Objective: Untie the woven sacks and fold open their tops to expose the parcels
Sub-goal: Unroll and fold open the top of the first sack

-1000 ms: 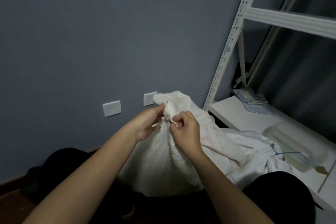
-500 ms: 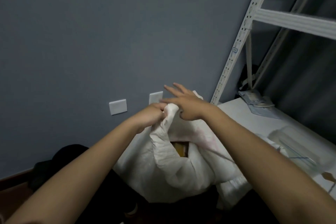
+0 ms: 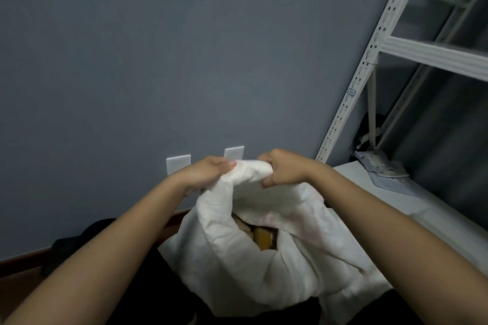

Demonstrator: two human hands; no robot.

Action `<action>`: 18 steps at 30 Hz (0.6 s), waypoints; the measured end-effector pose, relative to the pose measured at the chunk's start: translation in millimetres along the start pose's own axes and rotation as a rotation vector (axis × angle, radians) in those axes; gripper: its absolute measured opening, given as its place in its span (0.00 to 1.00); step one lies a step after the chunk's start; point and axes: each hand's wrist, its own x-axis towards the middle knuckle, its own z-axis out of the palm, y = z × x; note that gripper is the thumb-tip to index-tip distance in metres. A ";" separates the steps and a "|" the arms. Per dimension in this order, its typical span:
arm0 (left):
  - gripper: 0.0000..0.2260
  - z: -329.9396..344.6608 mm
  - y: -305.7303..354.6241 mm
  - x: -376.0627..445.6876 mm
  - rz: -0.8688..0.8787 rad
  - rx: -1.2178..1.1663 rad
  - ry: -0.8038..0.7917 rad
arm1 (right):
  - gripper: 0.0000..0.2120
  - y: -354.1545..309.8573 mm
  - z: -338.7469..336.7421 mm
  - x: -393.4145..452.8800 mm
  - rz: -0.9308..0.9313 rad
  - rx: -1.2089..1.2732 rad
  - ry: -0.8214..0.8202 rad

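Observation:
A white woven sack (image 3: pixel 285 266) stands on the floor in front of me with its mouth partly open. Brown cardboard parcels (image 3: pixel 262 238) show inside the opening. My left hand (image 3: pixel 204 175) grips the bunched far rim of the sack on the left. My right hand (image 3: pixel 284 170) grips the same rim just to the right, fingers curled over the fabric. The two hands hold the rim up a short way apart. No tie string is visible.
A grey wall with two white socket plates (image 3: pixel 179 164) is right behind the sack. A white metal shelving rack (image 3: pixel 364 71) stands at the right, with papers (image 3: pixel 383 170) on its low shelf (image 3: pixel 396 200). Dark bundles (image 3: pixel 79 245) lie at lower left.
The knot at the sack's neck has come undone and the mouth has opened, exposing parcels. My right hand, spread open half a second ago, now grips the rim beside my left.

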 end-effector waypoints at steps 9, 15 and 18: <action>0.25 3.4 0.5 0.8 -0.053 0.229 0.214 | 0.08 2.7 13.3 -3.7 0.034 0.041 -0.103; 0.13 6.2 7.4 2.6 0.197 0.359 0.070 | 0.07 -2.7 -1.1 -3.5 0.080 0.530 0.032; 0.21 -30.7 5.2 7.0 0.032 0.272 0.028 | 0.08 9.9 -6.8 -7.1 0.133 0.235 0.000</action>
